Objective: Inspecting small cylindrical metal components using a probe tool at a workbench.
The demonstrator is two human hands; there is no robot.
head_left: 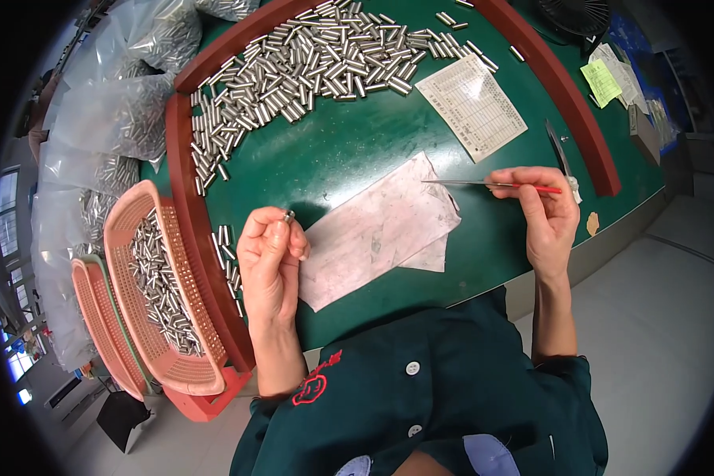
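Between the thumb and fingers of my left hand is a small metal cylinder, mostly covered by the fingertips. My right hand grips a thin pointed tool with a red handle; its slim metal tip points left. That tip hovers over or rests on a stained pinkish-white cloth, which lies on the green tabletop between my hands; I cannot tell whether they touch. A large pile of metal cylinders covers the far part of the table.
Dark red wooden rails border the work area. On the left stands a pink plastic basket with more cylinders. Filled clear bags lie beyond it. A printed sheet, tweezers and a black fan are toward the right.
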